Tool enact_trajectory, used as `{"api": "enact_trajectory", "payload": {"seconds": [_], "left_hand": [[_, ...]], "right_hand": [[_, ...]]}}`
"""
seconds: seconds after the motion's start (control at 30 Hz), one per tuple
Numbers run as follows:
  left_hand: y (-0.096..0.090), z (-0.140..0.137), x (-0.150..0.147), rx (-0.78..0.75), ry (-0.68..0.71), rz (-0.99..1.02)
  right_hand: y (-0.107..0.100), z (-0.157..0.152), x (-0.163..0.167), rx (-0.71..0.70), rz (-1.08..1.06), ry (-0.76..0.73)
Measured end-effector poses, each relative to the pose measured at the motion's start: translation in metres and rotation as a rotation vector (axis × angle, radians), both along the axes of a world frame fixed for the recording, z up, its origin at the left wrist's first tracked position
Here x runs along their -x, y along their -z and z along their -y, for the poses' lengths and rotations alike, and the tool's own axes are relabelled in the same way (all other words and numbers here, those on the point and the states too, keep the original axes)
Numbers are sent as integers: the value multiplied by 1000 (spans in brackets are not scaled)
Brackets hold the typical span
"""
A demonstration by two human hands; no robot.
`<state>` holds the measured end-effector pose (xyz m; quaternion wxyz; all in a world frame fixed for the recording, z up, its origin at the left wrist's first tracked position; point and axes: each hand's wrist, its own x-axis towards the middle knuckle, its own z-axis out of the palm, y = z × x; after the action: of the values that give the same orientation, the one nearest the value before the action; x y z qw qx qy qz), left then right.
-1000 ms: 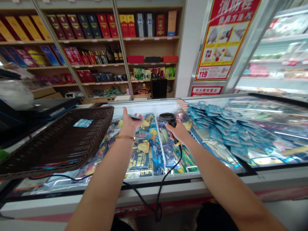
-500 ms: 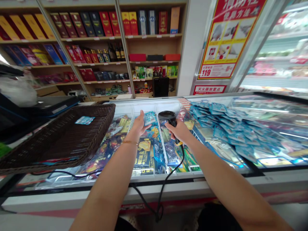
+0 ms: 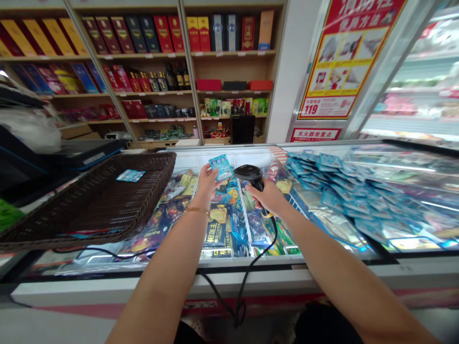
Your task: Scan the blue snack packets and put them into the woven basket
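Between the thumb and fingers of my left hand [image 3: 207, 181] is a small blue-and-white packet [image 3: 221, 168], held up over the freezer. My right hand [image 3: 267, 195] is wrapped round the handle of a black barcode scanner [image 3: 250, 174], its head turned toward the packet with a small gap between them. The scanner's black cable [image 3: 247, 270] hangs down over the freezer's front edge. To the right, a heap of similar blue packets [image 3: 337, 186] lies spread on the freezer's glass top. One more blue packet [image 3: 130, 175] rests in the brown wicker basket [image 3: 107, 200] on the left.
Under the glass, the chest freezer [image 3: 125, 288] holds bagged frozen goods [image 3: 217, 229] in white wire dividers. Dark counter equipment [image 3: 86, 155] stands behind the basket. Shelves of boxes and bottles [image 3: 161, 79] line the back wall, beside a red-and-yellow poster [image 3: 340, 71].
My left hand has turned and raised the blue packet, so its printed face now shows more upright beside the scanner. The right hand keeps its hold on the scanner, almost unmoved.
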<state>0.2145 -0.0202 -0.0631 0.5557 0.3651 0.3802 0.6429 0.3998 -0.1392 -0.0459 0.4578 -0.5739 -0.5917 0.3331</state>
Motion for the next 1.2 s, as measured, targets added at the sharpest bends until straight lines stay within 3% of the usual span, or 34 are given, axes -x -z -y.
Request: {"api": "enact_trajectory", "payload": {"seconds": [0.7,0.87,1.03,1.2], "left_hand": [[5,-7,-1,-49,-64,-8],[5,-4,-4,-22,-49,2],[-4,2,-28,55,-9,-2],[-30,7,-97,43,156,-169]], "right_hand": [[-5,7,5,5,112,-21],[-4,2,1,3,-7,-40],[-17,5,-30,17,-136,47],[-34,22,-103,-4,-226,211]]}}
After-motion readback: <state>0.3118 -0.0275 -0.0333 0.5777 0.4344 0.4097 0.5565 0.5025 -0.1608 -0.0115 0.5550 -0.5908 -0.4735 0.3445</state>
